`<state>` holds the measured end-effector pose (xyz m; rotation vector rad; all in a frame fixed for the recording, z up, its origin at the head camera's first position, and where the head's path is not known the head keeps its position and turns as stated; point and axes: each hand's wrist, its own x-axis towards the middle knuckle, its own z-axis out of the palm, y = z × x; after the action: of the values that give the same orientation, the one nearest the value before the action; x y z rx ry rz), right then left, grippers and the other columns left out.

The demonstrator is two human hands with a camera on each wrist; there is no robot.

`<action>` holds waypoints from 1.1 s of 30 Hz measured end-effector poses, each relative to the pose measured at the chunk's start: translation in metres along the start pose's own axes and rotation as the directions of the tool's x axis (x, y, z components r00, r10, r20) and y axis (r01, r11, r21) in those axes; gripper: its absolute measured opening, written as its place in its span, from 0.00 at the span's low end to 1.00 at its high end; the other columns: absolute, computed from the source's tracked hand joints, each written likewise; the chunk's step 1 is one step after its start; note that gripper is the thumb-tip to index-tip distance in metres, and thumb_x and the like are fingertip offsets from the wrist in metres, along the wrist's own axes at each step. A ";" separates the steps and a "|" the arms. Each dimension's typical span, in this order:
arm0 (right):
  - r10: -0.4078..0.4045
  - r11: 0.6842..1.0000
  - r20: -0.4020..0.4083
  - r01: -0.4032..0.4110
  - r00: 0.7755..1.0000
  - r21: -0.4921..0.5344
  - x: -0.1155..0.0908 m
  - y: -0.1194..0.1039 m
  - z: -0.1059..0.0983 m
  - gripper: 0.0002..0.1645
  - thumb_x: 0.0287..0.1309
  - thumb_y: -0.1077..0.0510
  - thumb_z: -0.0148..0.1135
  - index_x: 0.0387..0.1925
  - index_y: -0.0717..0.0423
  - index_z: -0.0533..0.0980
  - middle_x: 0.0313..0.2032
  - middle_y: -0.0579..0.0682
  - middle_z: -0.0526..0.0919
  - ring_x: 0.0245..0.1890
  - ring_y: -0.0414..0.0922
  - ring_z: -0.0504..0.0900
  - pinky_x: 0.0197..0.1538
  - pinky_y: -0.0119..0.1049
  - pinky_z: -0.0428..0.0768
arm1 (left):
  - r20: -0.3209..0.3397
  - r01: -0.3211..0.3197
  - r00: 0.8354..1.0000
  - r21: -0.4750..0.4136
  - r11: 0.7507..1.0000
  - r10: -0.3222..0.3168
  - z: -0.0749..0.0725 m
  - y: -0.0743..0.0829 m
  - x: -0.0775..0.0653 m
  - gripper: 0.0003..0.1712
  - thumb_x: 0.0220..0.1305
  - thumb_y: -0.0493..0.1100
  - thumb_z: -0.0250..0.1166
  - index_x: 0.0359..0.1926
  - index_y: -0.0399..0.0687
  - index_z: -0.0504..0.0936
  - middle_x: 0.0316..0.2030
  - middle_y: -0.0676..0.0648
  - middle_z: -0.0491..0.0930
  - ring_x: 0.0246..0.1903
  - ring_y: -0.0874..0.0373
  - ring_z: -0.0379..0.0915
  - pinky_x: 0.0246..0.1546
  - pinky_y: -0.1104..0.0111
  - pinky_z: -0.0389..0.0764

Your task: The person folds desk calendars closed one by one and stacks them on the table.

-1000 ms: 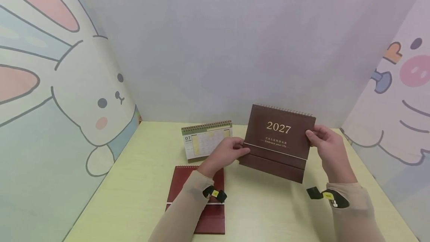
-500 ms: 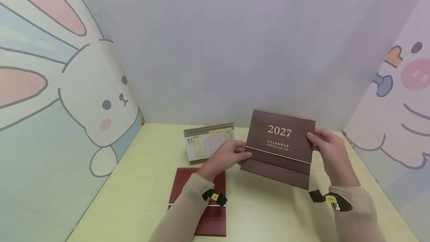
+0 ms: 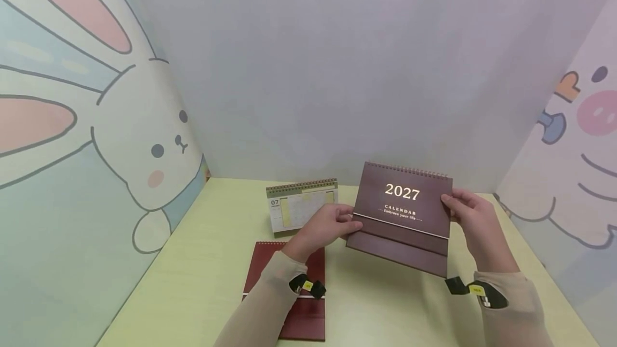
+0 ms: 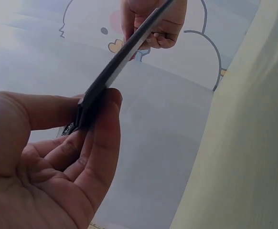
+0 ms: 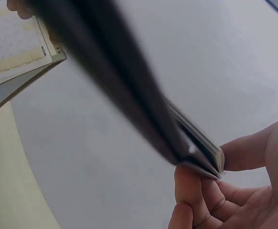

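Both hands hold a dark maroon 2027 desk calendar (image 3: 400, 213) above the table, its cover facing me and its right side tilted lower. My left hand (image 3: 323, 229) pinches its left edge between thumb and fingers; the left wrist view shows the thumb on one face and fingers (image 4: 103, 148) on the other. At the upper right edge, my right hand (image 3: 474, 224) pinches it; the right wrist view shows its page stack (image 5: 210, 143) edge-on near the fingertips. Partly under my left forearm lies a red calendar (image 3: 303, 317), flat. Behind my left hand an open calendar (image 3: 301, 210) stands upright, showing 07.
The pale yellow table (image 3: 193, 283) runs back to a plain light wall (image 3: 308, 68). Side panels carry a rabbit drawing (image 3: 154, 170) on the left and a pig-nosed figure (image 3: 578, 154) on the right. Each sleeve bears a black wrist camera strap (image 3: 491, 296).
The held calendar has come slightly lower in the head view, both hands keeping their grip. The whole scene has shifted a little down and right. The other two calendars stay in place.
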<state>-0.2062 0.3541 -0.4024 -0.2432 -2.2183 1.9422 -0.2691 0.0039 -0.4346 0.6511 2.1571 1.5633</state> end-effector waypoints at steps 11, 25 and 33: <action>-0.001 0.994 0.006 0.002 1.000 -0.110 0.002 0.005 0.000 0.19 0.91 0.55 0.63 0.69 0.63 0.82 0.37 0.23 0.90 0.40 0.28 0.85 0.47 0.22 0.87 | 0.003 -0.002 1.000 -0.022 1.000 0.002 0.000 0.006 -0.005 0.31 0.85 0.43 0.74 0.81 0.37 0.82 0.52 0.37 0.99 0.48 0.49 1.00 0.62 0.56 0.97; 0.041 0.985 0.046 -0.032 0.998 -0.172 0.004 0.001 0.004 0.44 0.93 0.52 0.59 0.89 0.79 0.58 0.38 0.15 0.85 0.43 0.20 0.83 0.50 0.17 0.85 | 0.011 0.018 1.000 -0.078 0.997 -0.017 -0.002 0.007 -0.009 0.34 0.84 0.42 0.75 0.82 0.35 0.80 0.53 0.36 0.99 0.48 0.46 1.01 0.62 0.54 0.97; 0.065 0.977 0.084 -0.046 0.994 -0.208 0.005 0.001 0.003 0.43 0.94 0.52 0.58 0.90 0.76 0.57 0.38 0.14 0.85 0.42 0.19 0.83 0.50 0.19 0.86 | 0.012 0.053 0.999 -0.074 0.996 -0.052 -0.002 0.008 -0.015 0.36 0.83 0.43 0.76 0.84 0.35 0.78 0.54 0.37 0.99 0.48 0.46 1.01 0.65 0.52 0.96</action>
<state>-0.2114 0.3524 -0.4033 -0.2530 -2.4998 1.7832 -0.2575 -0.0043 -0.4255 0.5724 2.0814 1.6003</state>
